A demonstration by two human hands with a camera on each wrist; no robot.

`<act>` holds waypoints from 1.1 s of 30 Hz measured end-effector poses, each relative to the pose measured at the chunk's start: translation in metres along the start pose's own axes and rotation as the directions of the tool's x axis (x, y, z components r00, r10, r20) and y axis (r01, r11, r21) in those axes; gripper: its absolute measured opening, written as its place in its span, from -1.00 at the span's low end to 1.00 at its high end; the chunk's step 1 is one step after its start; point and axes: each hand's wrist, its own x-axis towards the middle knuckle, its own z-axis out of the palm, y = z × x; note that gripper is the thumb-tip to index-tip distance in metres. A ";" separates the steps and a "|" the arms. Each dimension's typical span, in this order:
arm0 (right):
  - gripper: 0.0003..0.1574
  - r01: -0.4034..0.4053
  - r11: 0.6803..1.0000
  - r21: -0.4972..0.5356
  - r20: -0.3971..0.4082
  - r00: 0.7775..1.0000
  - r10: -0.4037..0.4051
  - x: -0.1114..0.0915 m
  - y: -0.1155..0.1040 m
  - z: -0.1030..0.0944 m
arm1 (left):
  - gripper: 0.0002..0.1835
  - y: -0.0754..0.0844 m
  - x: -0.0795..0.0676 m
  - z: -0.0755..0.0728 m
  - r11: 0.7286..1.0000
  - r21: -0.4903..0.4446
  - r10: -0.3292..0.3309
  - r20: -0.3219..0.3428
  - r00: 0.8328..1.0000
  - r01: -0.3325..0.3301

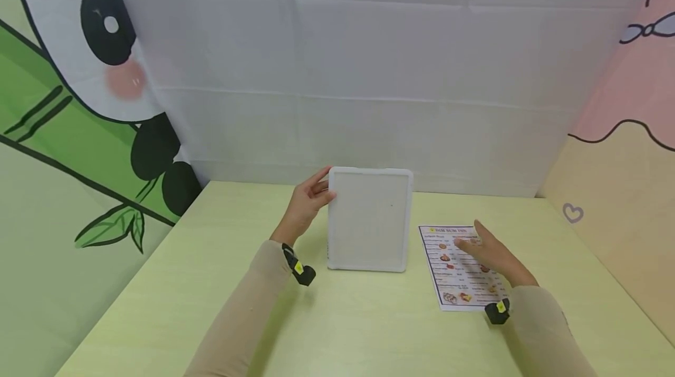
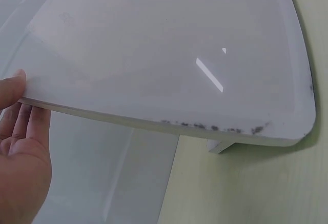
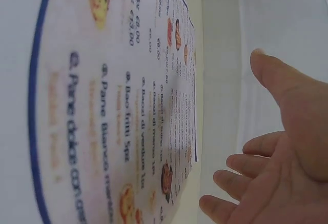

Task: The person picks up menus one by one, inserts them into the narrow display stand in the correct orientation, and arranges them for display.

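A small white board [image 1: 370, 218] with a rounded frame stands upright on the table. My left hand [image 1: 308, 201] pinches its upper left edge, thumb on the front face and fingers behind. In the left wrist view the glossy white board [image 2: 169, 55] shows dark smudges along its lower edge, and a white support piece [image 2: 220, 145] juts out behind it. A printed menu sheet [image 1: 448, 271] headed "Dim Sum Inn" lies flat to the right of the board. Above the menu hovers my right hand [image 1: 493, 252], fingers extended, holding nothing; the right wrist view shows the fingers apart from the sheet.
The pale yellow table [image 1: 158, 306] reaches back to a white cloth backdrop [image 1: 379, 72]. A panda-and-bamboo printed panel [image 1: 79, 131] stands at the left, and a pink and cream panel [image 1: 622, 177] at the right.
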 end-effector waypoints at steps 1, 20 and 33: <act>0.29 0.007 1.000 -0.002 0.005 1.000 -0.007 0.000 0.000 0.001 | -0.33 0.000 0.000 0.000 1.000 0.004 -0.001 -0.002 1.000 0.001; 0.58 0.085 0.971 -0.225 0.071 0.995 -0.071 0.014 0.013 0.017 | -0.34 0.001 -0.003 0.000 0.999 0.025 0.022 0.003 1.000 -0.022; 0.58 0.056 0.966 -0.252 0.082 0.996 -0.036 0.015 0.011 0.012 | -0.34 -0.001 -0.002 -0.001 0.999 0.011 0.030 0.007 1.000 -0.030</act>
